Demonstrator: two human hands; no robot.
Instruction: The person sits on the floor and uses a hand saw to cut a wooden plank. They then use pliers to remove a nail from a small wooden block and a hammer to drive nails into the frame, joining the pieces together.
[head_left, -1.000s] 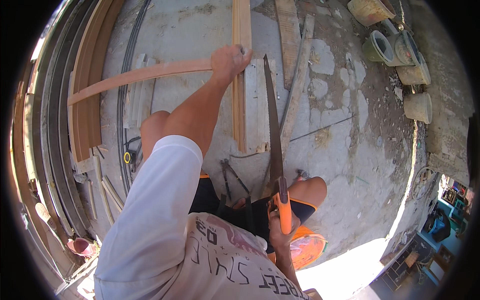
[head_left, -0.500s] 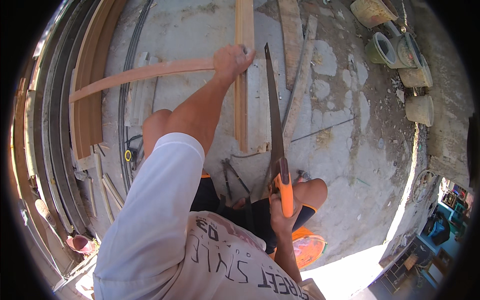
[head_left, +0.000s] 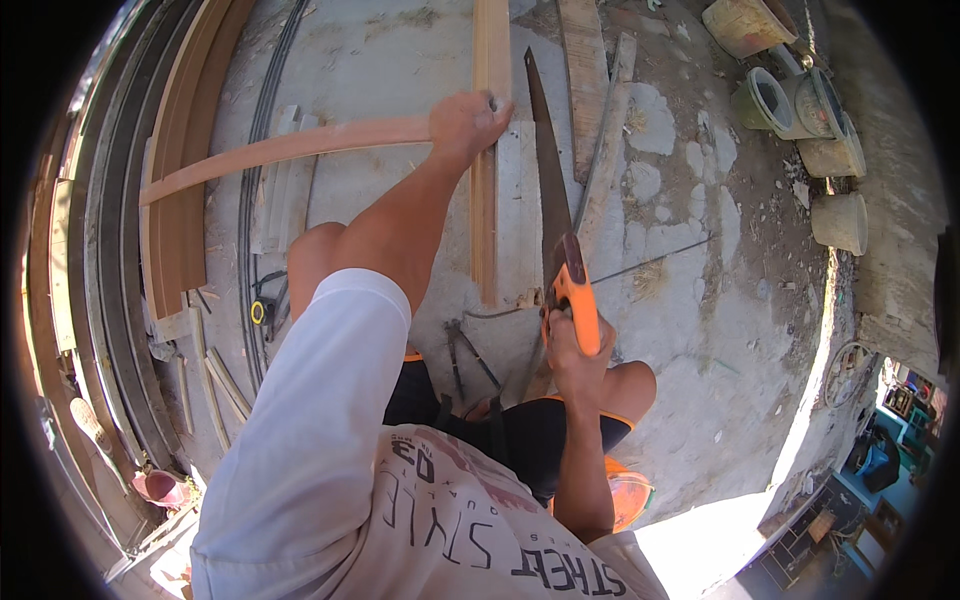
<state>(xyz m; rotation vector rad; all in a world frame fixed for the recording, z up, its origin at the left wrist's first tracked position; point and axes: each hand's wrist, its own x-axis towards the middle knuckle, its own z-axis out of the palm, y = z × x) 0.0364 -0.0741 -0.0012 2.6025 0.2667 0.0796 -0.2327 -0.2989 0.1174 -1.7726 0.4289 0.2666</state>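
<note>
My right hand [head_left: 577, 350] is closed around the orange handle of a hand saw [head_left: 553, 190], whose long dark blade points away from me. The blade runs just to the right of a thin reddish wooden strip [head_left: 300, 148] and a longer beam. My left hand [head_left: 468, 125] grips the strip's right end and presses it on the upright wooden beam [head_left: 485, 220], where the two cross. The strip's left end rests on brown boards [head_left: 180, 200]. Whether the blade touches the wood at the strip's end, I cannot tell.
A yellow-black tape measure [head_left: 260, 311] and pliers-like long-handled tool [head_left: 468, 355] lie on the concrete. Long rods [head_left: 262, 120] run along the left. Several buckets [head_left: 840, 220] line the right wall; an orange bucket [head_left: 628, 492] stands beside my right leg.
My right hand has pushed the saw forward, away from me, and its blade tip now reaches farther up. My left hand stays on the wooden strip, nearly still.
</note>
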